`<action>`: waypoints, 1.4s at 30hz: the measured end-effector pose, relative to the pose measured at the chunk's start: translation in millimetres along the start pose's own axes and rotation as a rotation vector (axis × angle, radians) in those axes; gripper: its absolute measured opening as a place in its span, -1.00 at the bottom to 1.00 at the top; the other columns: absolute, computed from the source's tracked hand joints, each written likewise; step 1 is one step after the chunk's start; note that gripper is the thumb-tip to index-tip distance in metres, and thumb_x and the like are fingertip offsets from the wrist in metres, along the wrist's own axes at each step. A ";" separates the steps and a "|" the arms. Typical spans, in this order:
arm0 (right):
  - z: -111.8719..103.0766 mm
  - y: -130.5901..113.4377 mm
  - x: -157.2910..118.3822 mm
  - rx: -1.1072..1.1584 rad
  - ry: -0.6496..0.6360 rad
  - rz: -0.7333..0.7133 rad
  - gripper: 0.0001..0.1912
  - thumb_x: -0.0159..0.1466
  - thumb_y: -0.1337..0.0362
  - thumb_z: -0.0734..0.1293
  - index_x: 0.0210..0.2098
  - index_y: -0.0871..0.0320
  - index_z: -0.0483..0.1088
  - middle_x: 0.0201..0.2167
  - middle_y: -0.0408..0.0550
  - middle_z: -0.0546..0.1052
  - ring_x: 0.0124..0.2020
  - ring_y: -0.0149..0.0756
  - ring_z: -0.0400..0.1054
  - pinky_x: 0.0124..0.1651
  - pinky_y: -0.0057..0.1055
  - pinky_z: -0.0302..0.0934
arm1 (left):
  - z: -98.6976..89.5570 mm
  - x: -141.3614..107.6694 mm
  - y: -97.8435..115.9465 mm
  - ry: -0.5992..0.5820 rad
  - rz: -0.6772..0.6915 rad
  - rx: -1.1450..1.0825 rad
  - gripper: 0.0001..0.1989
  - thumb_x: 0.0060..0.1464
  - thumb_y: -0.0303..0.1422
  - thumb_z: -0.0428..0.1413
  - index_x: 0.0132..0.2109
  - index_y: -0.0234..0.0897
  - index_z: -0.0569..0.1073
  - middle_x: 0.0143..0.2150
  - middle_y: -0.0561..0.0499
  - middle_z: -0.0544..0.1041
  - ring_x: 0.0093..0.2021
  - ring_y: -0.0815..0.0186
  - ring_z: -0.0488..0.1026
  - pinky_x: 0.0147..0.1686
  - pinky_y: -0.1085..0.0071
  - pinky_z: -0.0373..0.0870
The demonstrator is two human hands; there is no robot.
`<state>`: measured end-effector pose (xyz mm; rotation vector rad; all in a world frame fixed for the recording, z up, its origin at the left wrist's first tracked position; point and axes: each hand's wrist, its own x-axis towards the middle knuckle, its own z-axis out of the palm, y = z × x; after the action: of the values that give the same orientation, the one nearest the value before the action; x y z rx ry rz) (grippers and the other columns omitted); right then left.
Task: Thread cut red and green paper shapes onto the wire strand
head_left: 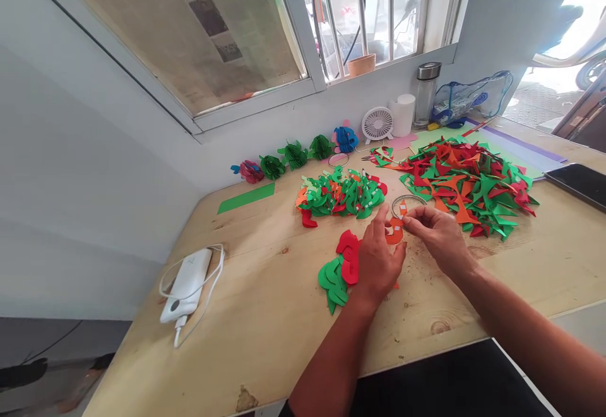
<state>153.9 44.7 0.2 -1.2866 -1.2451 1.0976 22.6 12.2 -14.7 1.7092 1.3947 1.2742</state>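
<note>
Both hands are near the middle right of the wooden table. My left hand [380, 259] holds an orange paper piece [394, 234] with small white patches on it. The fingers of my right hand [438, 237] are pinched at that piece's right edge. Just beyond the fingers lies a roll of tape or ring [409, 200]. Left of my left hand are red paper pieces [349, 256] and green paper pieces [332, 283], stacked and overlapping. A heap of mostly green cut pieces [343, 191] with white patches lies farther back.
A large pile of red, green and orange scraps [468, 180] spreads at the right, near a phone [578, 183]. A white power bank [187, 284] with a cable lies left. Along the wall stand paper figures [296, 154], a small fan [377, 124] and a glass bottle [427, 95].
</note>
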 end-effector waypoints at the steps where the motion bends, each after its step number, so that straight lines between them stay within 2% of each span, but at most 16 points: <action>1: -0.2 -0.1 -0.1 0.008 0.000 0.004 -0.72 0.02 0.07 0.41 -0.48 0.17 0.40 -0.54 -0.12 0.45 -0.52 -0.39 0.26 -0.44 -0.40 0.17 | 0.1 -0.4 -0.8 -0.001 0.018 0.026 -0.26 -0.03 -0.48 0.14 0.28 -0.02 0.10 0.02 -0.07 0.43 -0.08 0.21 0.40 -0.08 0.23 0.38; 4: -0.7 -0.7 -0.6 0.027 0.005 0.016 -0.72 0.01 0.07 0.41 -0.48 0.17 0.39 -0.53 -0.11 0.45 -0.51 -0.38 0.27 -0.41 -0.39 0.19 | -1.3 -0.7 -1.2 -0.006 0.040 0.043 -0.32 0.05 -0.46 0.10 0.29 -0.02 0.09 -0.01 -0.06 0.44 -0.06 0.22 0.41 -0.05 0.22 0.37; 8: -1.2 0.5 -0.2 0.063 0.005 0.031 -0.72 0.01 0.08 0.42 -0.47 0.17 0.39 -0.53 -0.12 0.44 -0.49 -0.38 0.29 -0.38 -0.38 0.22 | -3.7 -0.8 1.9 0.002 0.003 -0.017 -0.38 0.06 -0.40 0.12 0.26 -0.04 0.15 -0.11 -0.03 0.49 -0.09 0.24 0.44 -0.04 0.23 0.36; 14: -1.7 5.5 1.5 0.109 0.019 0.038 -0.72 0.00 0.08 0.43 -0.44 0.16 0.39 -0.51 -0.12 0.44 -0.47 -0.36 0.32 -0.33 -0.33 0.28 | -2.6 -0.1 4.3 -0.002 -0.108 -0.181 -0.41 0.05 -0.39 0.14 0.22 -0.08 0.20 -0.16 -0.04 0.50 -0.21 0.30 0.47 -0.25 0.39 0.41; 23: -1.7 5.5 2.2 0.094 0.023 0.032 -0.72 0.01 0.09 0.42 -0.45 0.17 0.38 -0.51 -0.12 0.44 -0.49 -0.38 0.30 -0.34 -0.35 0.27 | -1.6 2.8 5.1 -0.001 -0.204 -0.364 -0.50 0.06 -0.45 0.09 0.17 -0.21 0.25 -0.25 -0.03 0.52 -0.23 0.34 0.50 -0.22 0.41 0.40; 34: -1.2 0.8 -0.2 0.047 -0.002 0.003 -0.68 0.00 0.03 0.42 -0.48 0.15 0.38 -0.53 -0.11 0.46 -0.50 -0.36 0.32 -0.41 -0.38 0.25 | 0.3 1.1 0.1 0.076 -0.174 -0.324 -0.57 0.05 -0.43 0.11 0.10 -0.18 0.34 -0.28 0.00 0.54 -0.28 0.35 0.49 -0.27 0.44 0.41; 37: -1.2 -0.8 -0.9 0.040 -0.013 0.010 -0.68 0.00 0.03 0.43 -0.47 0.15 0.39 -0.48 -0.08 0.49 -0.46 -0.34 0.34 -0.38 -0.36 0.26 | -0.6 2.8 0.7 0.118 -0.234 -0.408 -0.57 0.01 -0.46 0.13 0.07 -0.21 0.36 -0.31 0.02 0.53 -0.31 0.38 0.48 -0.30 0.48 0.41; 42: 0.1 -8.2 -3.9 0.034 -0.095 -0.012 -0.71 0.04 0.04 0.41 -0.51 0.15 0.39 -0.31 0.01 0.53 -0.29 -0.26 0.37 -0.25 -0.34 0.26 | -5.3 7.2 3.4 0.227 -0.380 -0.542 -0.54 -0.03 -0.39 0.17 0.05 -0.28 0.32 -0.37 0.03 0.51 -0.43 0.39 0.45 -0.45 0.50 0.40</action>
<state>152.7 40.6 8.2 -1.2115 -1.2972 1.1776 19.1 17.5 -7.5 0.9149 1.2623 1.4789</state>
